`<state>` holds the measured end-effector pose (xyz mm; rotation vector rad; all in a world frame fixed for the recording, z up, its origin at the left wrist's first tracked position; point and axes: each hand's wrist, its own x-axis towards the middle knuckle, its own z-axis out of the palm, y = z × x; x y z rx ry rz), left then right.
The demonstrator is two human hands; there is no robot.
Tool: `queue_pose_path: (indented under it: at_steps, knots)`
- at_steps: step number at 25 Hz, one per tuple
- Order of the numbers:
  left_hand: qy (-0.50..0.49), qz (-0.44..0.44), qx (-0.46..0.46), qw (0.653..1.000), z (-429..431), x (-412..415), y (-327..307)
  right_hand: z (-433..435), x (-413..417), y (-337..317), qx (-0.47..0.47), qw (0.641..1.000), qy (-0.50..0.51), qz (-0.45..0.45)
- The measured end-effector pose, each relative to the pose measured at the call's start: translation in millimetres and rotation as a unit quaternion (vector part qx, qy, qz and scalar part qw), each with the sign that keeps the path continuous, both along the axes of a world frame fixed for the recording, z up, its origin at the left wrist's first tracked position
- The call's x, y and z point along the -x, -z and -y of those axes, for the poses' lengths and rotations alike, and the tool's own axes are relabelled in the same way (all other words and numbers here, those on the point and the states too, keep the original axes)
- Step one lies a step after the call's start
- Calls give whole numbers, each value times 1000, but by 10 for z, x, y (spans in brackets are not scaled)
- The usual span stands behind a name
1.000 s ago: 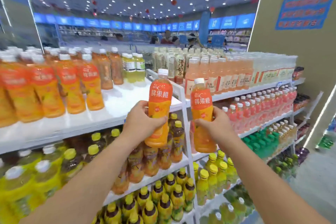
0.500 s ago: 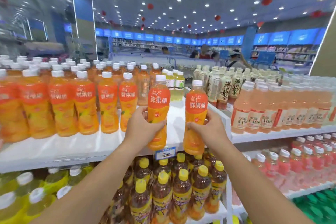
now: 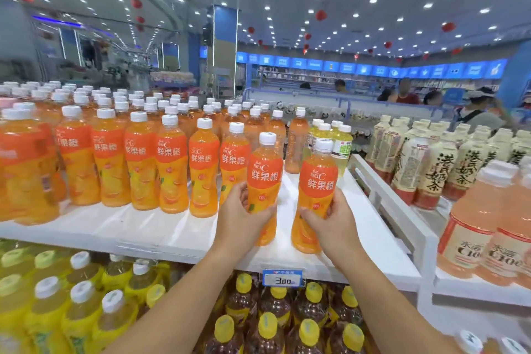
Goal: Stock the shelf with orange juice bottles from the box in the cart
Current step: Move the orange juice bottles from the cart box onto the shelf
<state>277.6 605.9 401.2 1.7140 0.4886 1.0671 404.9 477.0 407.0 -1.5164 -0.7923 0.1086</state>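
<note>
My left hand [image 3: 238, 217] grips an upright orange juice bottle [image 3: 263, 178] with a white cap, over the white top shelf [image 3: 161, 231]. Just to its right, my right hand [image 3: 330, 221] grips a second orange juice bottle [image 3: 317, 181], also upright. Both bottles are at the right end of the front row of orange juice bottles [image 3: 172, 164] that stand on the shelf. Whether the held bottles touch the shelf board is hidden by my hands. The box and the cart are out of view.
A white divider rail [image 3: 393, 204] bounds the shelf on the right, with milk tea bottles [image 3: 431, 164] and pink drink bottles [image 3: 482, 227] beyond. Pale yellow-green bottles [image 3: 340, 146] stand behind. A price tag [image 3: 283, 279] hangs on the shelf edge; yellow-capped bottles [image 3: 267, 325] fill the shelf below.
Both hands have carried their bottles forward and lower, from in front of the shelf edge to over the shelf board. The view has swung left, showing more of the orange row.
</note>
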Motion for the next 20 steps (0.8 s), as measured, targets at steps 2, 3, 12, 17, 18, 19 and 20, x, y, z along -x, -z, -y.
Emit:
queue_pose_path:
  at_steps: [2,3,12,17,18,19,20]
  knots:
    - [-4,2,-12,1000,18,-15,40,2,-24,69,-4,1000,-15,3]
    - [-5,1,-17,1000,25,-4,60,8,-36,113,0,1000,-24,3]
    - [-64,-45,-69,994,138,132,89,103,-143,319,63,998,-18,15]
    - [-79,-36,-55,995,100,-24,91,-78,-181,265,42,999,-13,-15]
    - [-79,-39,-53,995,101,-63,87,-108,-195,258,39,999,-12,-21]
    - [-81,-42,-55,994,89,-110,98,-134,-211,252,38,999,-13,-25]
    - [-87,-43,-61,993,79,-154,104,-159,-231,248,39,999,-15,-28]
